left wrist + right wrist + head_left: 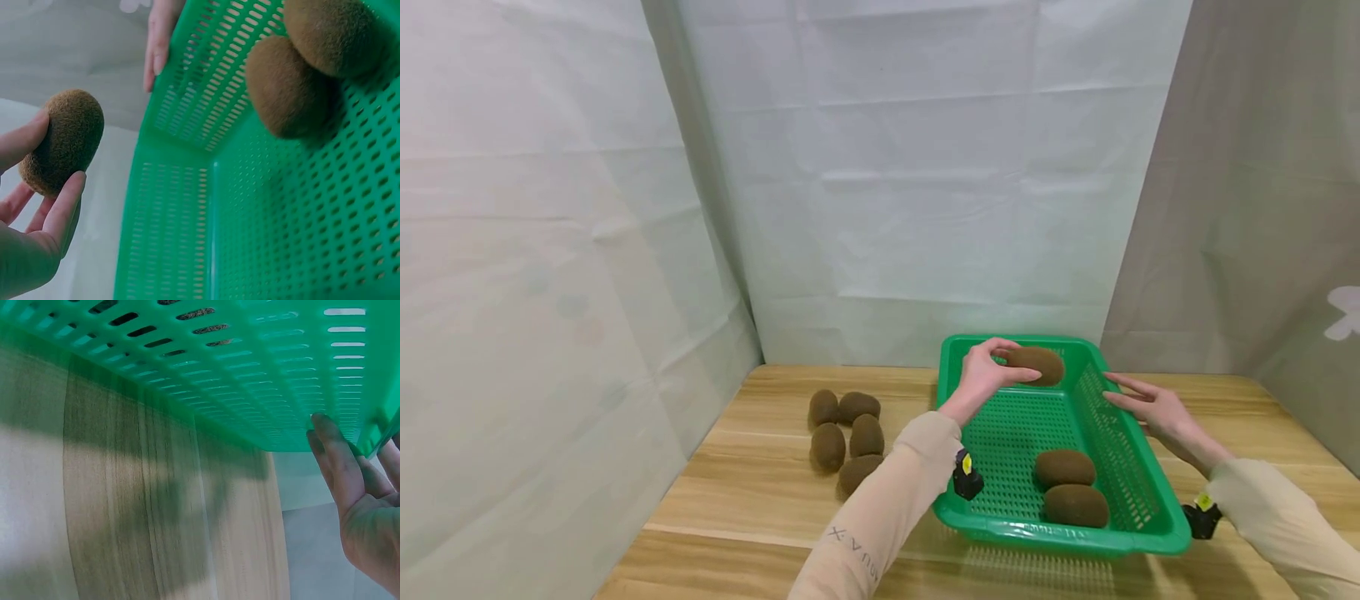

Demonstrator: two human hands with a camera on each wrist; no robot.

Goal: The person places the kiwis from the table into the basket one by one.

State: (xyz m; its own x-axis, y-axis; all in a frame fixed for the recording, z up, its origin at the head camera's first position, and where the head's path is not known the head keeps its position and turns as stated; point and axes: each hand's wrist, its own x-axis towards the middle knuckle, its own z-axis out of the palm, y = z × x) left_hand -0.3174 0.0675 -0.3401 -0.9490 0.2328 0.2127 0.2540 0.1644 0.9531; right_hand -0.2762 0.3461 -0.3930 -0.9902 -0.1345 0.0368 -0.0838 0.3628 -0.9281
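Observation:
My left hand (983, 375) pinches a brown fuzzy kiwi (1037, 367) between thumb and fingers, above the far end of a green plastic basket (1060, 548). The left wrist view shows this kiwi (69, 137) apart from the basket wall, fingertips on its sides. Two more kiwis (1065, 468) lie side by side on the basket floor, near its front right. At the basket's right side, my right hand (1161, 412) holds the rim. In the right wrist view the right hand's fingers (337, 456) touch the outer wall beneath the rim.
Several kiwis (827, 446) lie grouped on the wooden table (730, 492) left of the basket; the left forearm partly covers one. Pale cloth (895, 208) hangs behind the table and along both sides.

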